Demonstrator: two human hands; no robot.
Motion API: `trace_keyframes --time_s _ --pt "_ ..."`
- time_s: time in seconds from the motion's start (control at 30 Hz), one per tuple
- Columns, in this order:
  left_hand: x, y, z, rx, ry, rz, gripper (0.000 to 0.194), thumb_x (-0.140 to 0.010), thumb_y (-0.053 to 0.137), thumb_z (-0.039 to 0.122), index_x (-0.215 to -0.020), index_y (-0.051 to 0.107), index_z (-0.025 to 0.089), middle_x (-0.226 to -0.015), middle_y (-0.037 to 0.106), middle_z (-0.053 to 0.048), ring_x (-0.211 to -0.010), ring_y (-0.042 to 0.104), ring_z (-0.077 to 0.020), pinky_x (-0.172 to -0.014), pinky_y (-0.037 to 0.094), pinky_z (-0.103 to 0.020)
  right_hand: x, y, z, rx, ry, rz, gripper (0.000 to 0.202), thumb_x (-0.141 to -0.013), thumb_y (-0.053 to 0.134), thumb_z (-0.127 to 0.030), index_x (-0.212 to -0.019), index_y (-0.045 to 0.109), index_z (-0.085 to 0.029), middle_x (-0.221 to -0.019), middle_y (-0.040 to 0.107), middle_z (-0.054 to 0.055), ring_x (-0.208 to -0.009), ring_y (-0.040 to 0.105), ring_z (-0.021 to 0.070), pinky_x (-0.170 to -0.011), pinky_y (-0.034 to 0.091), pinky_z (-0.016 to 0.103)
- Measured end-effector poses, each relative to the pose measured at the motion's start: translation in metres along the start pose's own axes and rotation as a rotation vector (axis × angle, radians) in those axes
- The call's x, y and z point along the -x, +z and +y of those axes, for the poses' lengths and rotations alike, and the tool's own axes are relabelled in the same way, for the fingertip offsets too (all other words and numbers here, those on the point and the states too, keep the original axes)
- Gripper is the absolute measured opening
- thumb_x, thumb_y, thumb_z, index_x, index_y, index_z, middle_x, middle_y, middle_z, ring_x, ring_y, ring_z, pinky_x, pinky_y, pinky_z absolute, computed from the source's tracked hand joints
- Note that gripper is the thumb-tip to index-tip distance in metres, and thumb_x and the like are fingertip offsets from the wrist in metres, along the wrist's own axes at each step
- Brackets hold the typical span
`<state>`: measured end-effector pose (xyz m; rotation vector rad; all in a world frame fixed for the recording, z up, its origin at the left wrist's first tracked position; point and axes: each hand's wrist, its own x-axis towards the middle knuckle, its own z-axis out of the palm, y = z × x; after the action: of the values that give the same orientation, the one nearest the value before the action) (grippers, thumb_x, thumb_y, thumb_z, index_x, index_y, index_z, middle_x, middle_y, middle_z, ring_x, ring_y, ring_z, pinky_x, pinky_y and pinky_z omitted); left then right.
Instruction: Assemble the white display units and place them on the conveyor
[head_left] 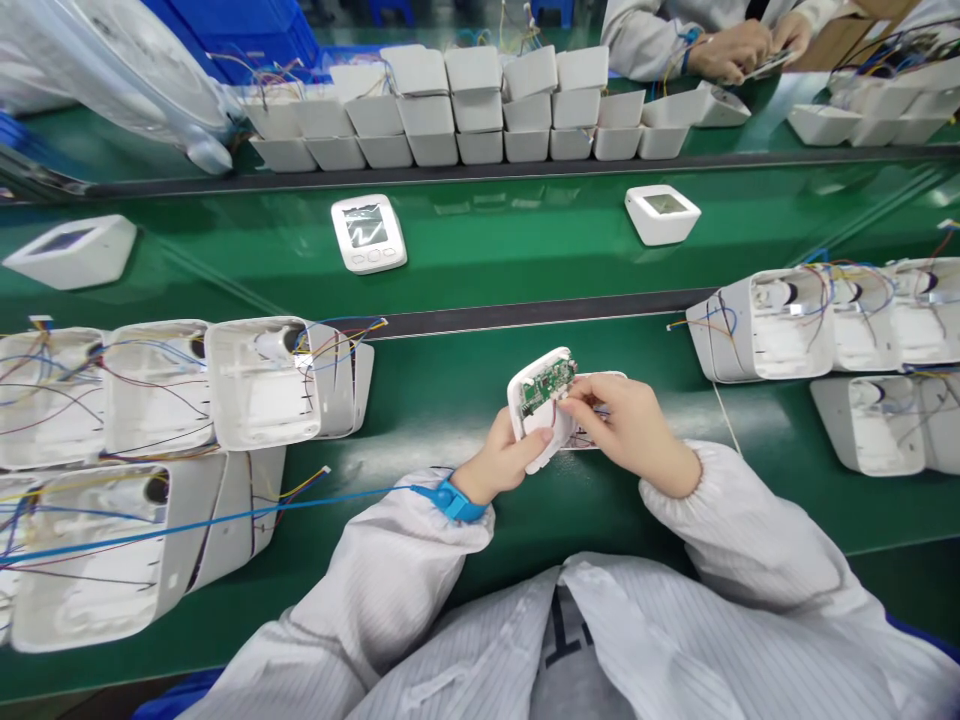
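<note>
My left hand (508,458) is closed on a white plastic cover (541,445), thumb across its lower part. The cover is tilted, with its inner side up, and a green circuit board (547,388) sits in it. My right hand (626,425) pinches at the board's lower right edge; its fingertips hide what is between them. A reddish wire shows close to those fingertips. Behind and below my right hand is a white housing (611,377), mostly covered by the hand, with thin wires at its near side.
Open white housings (262,430) with loose wires stand at left, more housings (787,350) at right. White display units (369,235) lie on the green belt. Stacked white shells (427,115) line the far side. A co-worker's hands (739,52) hold something there. A blue wrist-strap cord (300,503) runs left.
</note>
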<state>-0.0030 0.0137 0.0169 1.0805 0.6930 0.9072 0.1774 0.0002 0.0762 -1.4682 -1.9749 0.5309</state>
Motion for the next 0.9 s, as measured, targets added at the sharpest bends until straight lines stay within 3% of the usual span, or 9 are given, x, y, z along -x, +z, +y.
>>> trace_keyframes --time_s 0.37,0.53,0.9 --pt "0.0038 0.0011 -0.004 0.072 -0.075 0.003 0.041 -0.074 0.074 0.045 -0.101 0.068 0.016 -0.095 0.068 -0.006 -0.089 0.061 -0.0236 -0.085 0.05 -0.037 0.0028 0.0073 -0.0056 0.005 0.032 0.053 0.019 -0.096 0.053 -0.033 -0.08 0.058 -0.022 -0.076 0.067 0.0 -0.07 0.061 0.0158 -0.068 0.043 0.03" --pt "0.0038 0.0024 -0.0049 0.091 -0.039 0.013 0.046 -0.073 0.076 0.044 -0.108 0.067 0.016 -0.102 0.068 -0.007 -0.093 0.061 -0.0243 -0.088 0.05 -0.038 0.0032 0.007 -0.0072 -0.024 0.043 0.037 0.021 -0.096 0.052 -0.032 -0.079 0.057 -0.022 -0.075 0.066 0.0 -0.068 0.059 0.0153 -0.066 0.042 0.029" --pt "0.0027 0.0038 0.0008 0.172 -0.071 -0.014 0.041 -0.07 0.078 0.043 -0.099 0.07 0.015 -0.092 0.068 -0.005 -0.085 0.061 -0.0209 -0.081 0.051 -0.033 0.0027 0.0068 -0.0045 -0.03 0.038 0.047 0.023 -0.096 0.053 -0.034 -0.078 0.057 -0.02 -0.071 0.063 -0.001 -0.064 0.056 0.0129 -0.064 0.039 0.026"
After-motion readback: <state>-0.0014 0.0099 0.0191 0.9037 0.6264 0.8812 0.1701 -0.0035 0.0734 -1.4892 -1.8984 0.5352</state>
